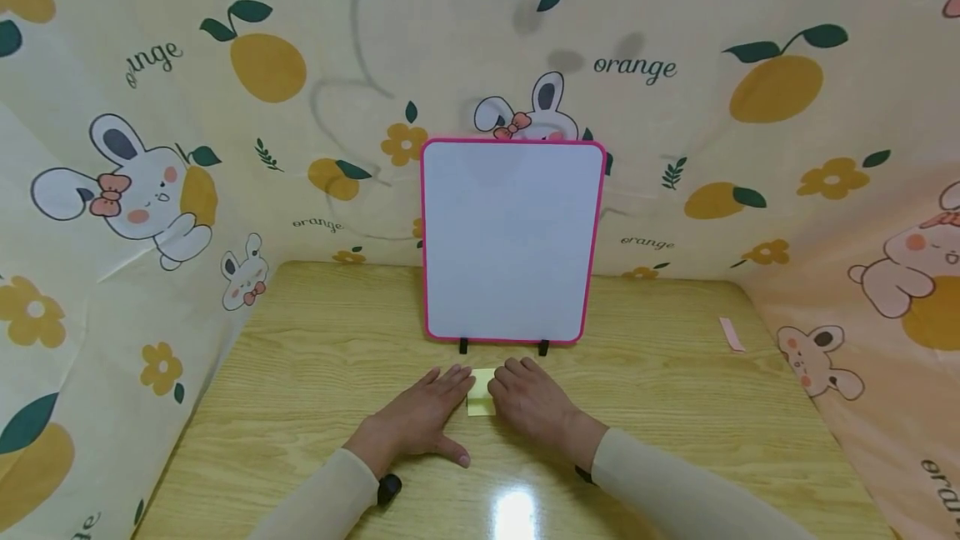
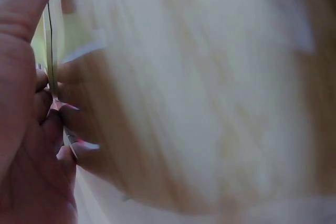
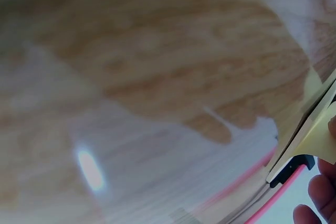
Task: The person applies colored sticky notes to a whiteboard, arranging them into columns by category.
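A small pad of yellow sticky notes [image 1: 482, 408] lies on the table between both hands. My left hand [image 1: 423, 415] rests flat with straight fingers, its fingertips at the pad's left edge and its thumb spread toward me. Over the pad's right side, my right hand [image 1: 532, 407] has curled fingers and pinches the top sticky note [image 3: 317, 137], which bends up from the pad in the right wrist view. Curled fingers [image 3: 321, 190] show beside that lifted sheet. In the left wrist view the left hand [image 2: 31, 145] appears at the left side, close to the tabletop.
Just beyond the hands stands a whiteboard [image 1: 513, 240] with a pink frame, on small black feet [image 1: 543, 347]. A pink paper strip [image 1: 732, 335] lies on the table [image 1: 675, 407] at the far right. Patterned cloth [image 1: 450, 40] surrounds the back and sides.
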{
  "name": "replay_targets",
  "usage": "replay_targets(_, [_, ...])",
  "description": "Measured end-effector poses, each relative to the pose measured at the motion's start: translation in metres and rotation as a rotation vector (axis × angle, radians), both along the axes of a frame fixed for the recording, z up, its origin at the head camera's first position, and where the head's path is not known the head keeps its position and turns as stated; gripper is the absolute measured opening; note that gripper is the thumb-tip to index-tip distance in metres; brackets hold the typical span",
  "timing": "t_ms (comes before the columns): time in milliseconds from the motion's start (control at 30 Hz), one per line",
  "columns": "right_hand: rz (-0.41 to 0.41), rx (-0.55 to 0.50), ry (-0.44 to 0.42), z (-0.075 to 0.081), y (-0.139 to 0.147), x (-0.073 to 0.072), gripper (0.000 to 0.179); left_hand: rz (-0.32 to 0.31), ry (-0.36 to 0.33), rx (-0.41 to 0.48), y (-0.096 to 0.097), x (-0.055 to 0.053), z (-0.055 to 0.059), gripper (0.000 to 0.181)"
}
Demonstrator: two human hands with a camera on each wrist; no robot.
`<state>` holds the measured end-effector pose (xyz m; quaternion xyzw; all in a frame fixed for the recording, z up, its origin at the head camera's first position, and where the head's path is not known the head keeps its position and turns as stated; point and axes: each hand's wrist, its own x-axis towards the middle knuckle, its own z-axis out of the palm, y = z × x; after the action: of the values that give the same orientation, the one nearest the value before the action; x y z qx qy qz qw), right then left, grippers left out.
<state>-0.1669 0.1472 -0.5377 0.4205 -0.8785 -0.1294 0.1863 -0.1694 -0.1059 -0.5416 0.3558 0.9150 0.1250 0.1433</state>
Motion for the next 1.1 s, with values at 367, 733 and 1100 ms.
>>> replay_targets(367, [0.003,-0.067,-0.006,0.001,0.001,-0.001,0.02,-0.003,0.032,0.025,-0.006,0.007,0.004,0.123])
replay_targets(733, [-0.016,-0.172,-0.053,0.006,0.002,-0.008,0.016,-0.1,0.095,0.042,-0.022,0.031,0.008,0.102])
replay_targets(1100, [-0.03,-0.184,-0.108,0.009,0.002,-0.009,0.017,-0.188,0.176,-0.005,-0.008,0.032,0.008,0.096])
